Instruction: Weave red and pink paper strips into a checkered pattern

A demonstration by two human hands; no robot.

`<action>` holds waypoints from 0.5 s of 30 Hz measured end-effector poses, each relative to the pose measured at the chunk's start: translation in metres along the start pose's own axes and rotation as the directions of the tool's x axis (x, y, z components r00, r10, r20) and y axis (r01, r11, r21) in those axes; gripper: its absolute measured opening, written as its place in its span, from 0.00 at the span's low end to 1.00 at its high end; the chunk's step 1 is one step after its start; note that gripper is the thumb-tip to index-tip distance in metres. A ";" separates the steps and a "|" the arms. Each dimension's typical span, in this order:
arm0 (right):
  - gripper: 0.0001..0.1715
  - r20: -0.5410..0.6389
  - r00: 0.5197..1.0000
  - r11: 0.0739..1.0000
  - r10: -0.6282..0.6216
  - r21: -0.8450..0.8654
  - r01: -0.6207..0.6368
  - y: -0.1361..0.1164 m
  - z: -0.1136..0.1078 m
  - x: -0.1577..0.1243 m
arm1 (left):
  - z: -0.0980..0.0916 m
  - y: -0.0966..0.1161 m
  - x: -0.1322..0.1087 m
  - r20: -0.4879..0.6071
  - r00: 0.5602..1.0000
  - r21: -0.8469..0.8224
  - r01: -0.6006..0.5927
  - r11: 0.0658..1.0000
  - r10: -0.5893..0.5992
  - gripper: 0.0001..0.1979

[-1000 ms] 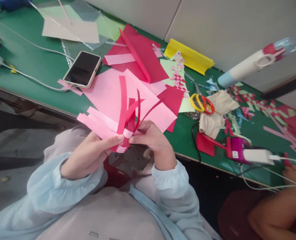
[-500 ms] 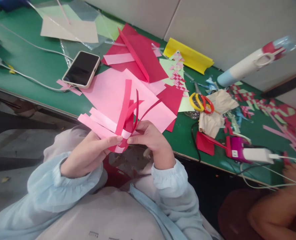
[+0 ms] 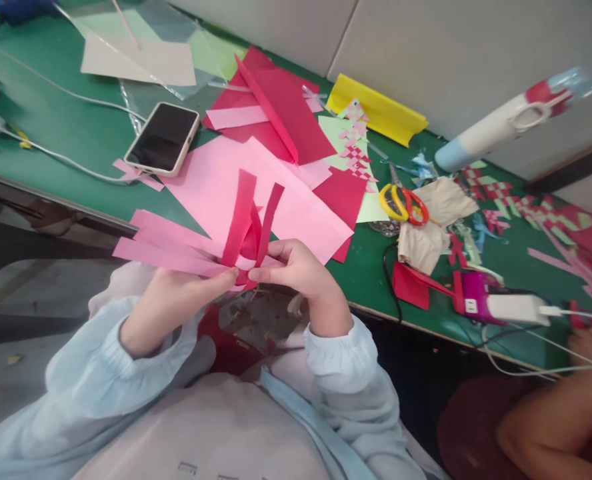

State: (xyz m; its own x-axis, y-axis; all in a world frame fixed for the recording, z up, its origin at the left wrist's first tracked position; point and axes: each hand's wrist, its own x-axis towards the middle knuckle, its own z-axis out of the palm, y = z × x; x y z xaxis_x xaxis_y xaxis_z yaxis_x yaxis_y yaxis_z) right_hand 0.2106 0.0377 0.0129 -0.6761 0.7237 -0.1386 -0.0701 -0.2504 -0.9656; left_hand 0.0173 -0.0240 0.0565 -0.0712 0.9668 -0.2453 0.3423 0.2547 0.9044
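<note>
Woven paper strips (image 3: 239, 220), red and light pink, are held between both hands in front of the table edge. My left hand (image 3: 183, 293) pinches the weave from the left, its thumb on the crossing. From the right, my right hand (image 3: 299, 270) grips the same piece with thumb and bent fingers. Red strip ends stand upward, while long pink ends (image 3: 169, 243) stretch left over my left hand. Behind the piece, pink sheets (image 3: 296, 207) lie on the green table (image 3: 101, 207). The fingers behind the weave are partly hidden.
A phone (image 3: 163, 138) lies left of the pink sheets. Red paper (image 3: 296, 113), scissors (image 3: 403, 203), a cloth pouch (image 3: 423, 243) and a white bottle (image 3: 501, 127) are farther back. A charger (image 3: 516, 310) with cables lies at right, near another person's arm (image 3: 556, 413).
The woven piece has turned in my hands. Its pink ends now reach farther left, and the red ends have shifted and spread. Both hands still hold it.
</note>
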 end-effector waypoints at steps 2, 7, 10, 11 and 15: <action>0.18 -0.013 1.000 1.000 0.007 -0.008 -0.007 -0.001 0.000 0.000 | 0.001 0.001 0.001 0.000 1.000 0.078 -0.026 0.997 0.026 0.12; 0.16 -0.080 0.996 0.998 0.035 -0.049 -0.039 -0.003 0.002 0.000 | 0.003 0.005 0.003 0.158 0.986 -0.234 -0.016 0.972 0.055 0.04; 0.17 -0.109 0.993 0.995 0.048 -0.077 -0.056 -0.004 0.003 0.000 | 0.006 0.004 0.002 0.153 0.988 -0.336 0.081 0.938 -0.031 0.06; 0.18 -0.112 0.992 0.995 0.050 -0.079 -0.059 -0.004 0.003 0.000 | 0.007 0.003 0.001 0.152 0.986 -0.366 0.114 0.924 -0.061 0.07; 0.17 -0.107 0.993 0.995 0.052 -0.077 -0.061 -0.002 0.001 0.000 | 0.009 0.001 0.002 0.155 0.981 -0.418 0.170 0.892 -0.114 0.04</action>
State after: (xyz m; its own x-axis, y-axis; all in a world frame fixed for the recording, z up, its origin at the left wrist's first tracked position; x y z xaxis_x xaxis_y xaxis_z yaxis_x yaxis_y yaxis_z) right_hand 0.2097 0.0375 0.0149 -0.5965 0.7742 -0.2116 0.0275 -0.2437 -0.9695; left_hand 0.0255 -0.0225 0.0536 0.0361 0.9166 -0.3983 -0.0986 0.3998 0.9113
